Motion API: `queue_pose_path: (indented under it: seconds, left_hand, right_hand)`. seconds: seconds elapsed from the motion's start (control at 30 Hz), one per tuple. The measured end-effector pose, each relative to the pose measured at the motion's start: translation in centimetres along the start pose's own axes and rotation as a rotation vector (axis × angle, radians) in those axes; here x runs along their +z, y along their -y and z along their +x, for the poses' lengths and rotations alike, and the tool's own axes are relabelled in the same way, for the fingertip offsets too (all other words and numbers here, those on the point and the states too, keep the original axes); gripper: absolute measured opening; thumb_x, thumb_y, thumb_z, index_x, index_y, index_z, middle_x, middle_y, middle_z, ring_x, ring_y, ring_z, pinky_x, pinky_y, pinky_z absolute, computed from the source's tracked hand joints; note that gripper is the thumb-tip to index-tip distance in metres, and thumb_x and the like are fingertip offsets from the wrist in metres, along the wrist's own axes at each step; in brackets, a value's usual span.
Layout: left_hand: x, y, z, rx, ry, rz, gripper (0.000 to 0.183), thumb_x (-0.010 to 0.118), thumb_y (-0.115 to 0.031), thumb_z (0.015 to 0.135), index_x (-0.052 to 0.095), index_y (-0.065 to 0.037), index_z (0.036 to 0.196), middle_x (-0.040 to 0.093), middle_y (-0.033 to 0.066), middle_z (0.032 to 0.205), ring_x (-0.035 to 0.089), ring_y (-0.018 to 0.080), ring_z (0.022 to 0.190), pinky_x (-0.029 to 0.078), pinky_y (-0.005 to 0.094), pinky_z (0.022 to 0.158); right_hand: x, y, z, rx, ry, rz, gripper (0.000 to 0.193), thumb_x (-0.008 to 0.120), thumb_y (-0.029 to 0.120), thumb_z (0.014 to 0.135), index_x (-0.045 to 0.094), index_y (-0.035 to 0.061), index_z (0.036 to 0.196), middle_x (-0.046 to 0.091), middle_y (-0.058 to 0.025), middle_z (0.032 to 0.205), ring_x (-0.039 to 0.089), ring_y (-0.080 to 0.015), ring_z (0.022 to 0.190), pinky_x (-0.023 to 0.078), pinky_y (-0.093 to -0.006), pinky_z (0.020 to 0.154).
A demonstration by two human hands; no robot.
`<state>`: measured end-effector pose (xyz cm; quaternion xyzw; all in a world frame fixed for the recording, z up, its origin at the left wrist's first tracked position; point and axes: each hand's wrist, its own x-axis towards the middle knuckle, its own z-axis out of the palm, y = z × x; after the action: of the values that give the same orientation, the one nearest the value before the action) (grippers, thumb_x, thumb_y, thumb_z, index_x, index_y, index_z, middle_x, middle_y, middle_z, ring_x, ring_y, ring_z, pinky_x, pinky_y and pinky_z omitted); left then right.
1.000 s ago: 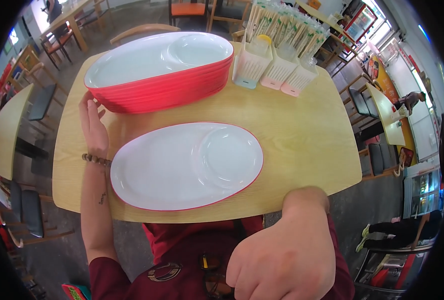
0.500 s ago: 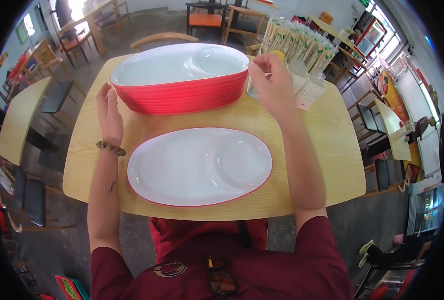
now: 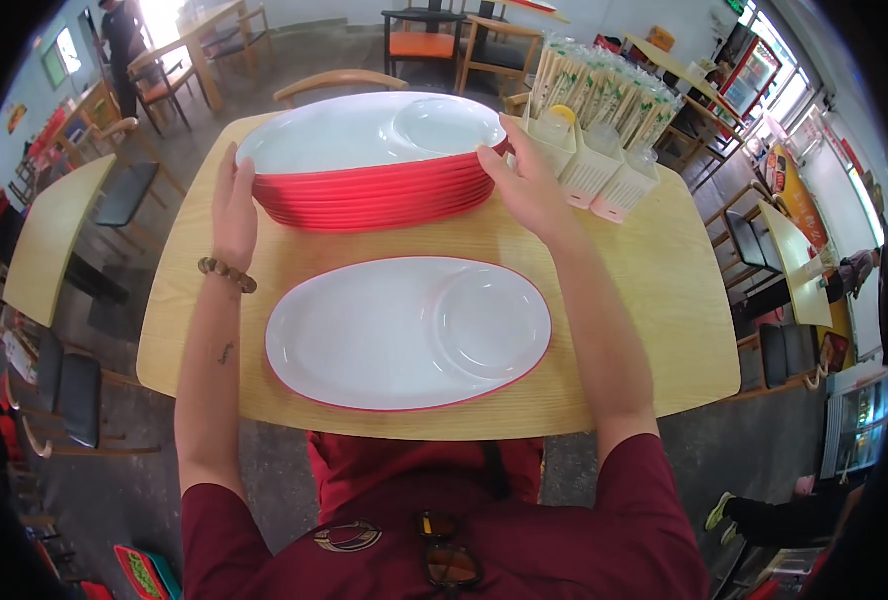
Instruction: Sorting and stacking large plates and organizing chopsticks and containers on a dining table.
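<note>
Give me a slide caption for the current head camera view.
Left hand and right hand at opposite ends of a plate stack, one oval plate lying nearer on the table.

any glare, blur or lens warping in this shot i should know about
Head view: small highlights shine on the single white plate; head view: the bright opening at top left is washed out; head view: corners go black, and the glass-fronted cooler leans near the right rim; head view: the left hand and right hand look fairly sharp.
</note>
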<state>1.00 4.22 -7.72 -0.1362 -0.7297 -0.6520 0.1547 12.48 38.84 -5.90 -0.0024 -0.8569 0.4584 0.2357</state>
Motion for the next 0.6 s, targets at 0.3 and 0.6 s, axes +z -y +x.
queue_pose_path:
  seconds: [0.3, 0.6]
  left_hand:
    - [0.8, -1.5, -0.1, -0.155, 0.007, -0.145, 0.059, 0.058, -0.023, 0.101, 0.038, 0.008, 0.147, 0.056, 0.0144, 0.131, 0.052, 0.0202, 0.122, 0.038, 0.0324, 0.107]
    - [0.8, -2.6, 0.1, -0.184, 0.085, -0.343, 0.046, 0.065, -0.009, 0.092, 0.052, 0.004, 0.135, 0.063, 0.0088, 0.12, 0.057, 0.0158, 0.109, 0.042, 0.0304, 0.096]
  right_hand:
    - [-0.1, 1.1, -0.4, -0.006, -0.035, 0.029, 0.072, 0.06, 0.033, 0.098, 0.034, -0.0103, 0.149, 0.04, -0.0299, 0.153, 0.037, -0.0368, 0.145, 0.028, -0.0404, 0.119]
    - [-0.4, 1.6, -0.4, -0.047, -0.077, 0.154, 0.072, 0.062, 0.031, 0.097, 0.034, -0.009, 0.15, 0.038, -0.0299, 0.154, 0.035, -0.0356, 0.147, 0.027, -0.0391, 0.119]
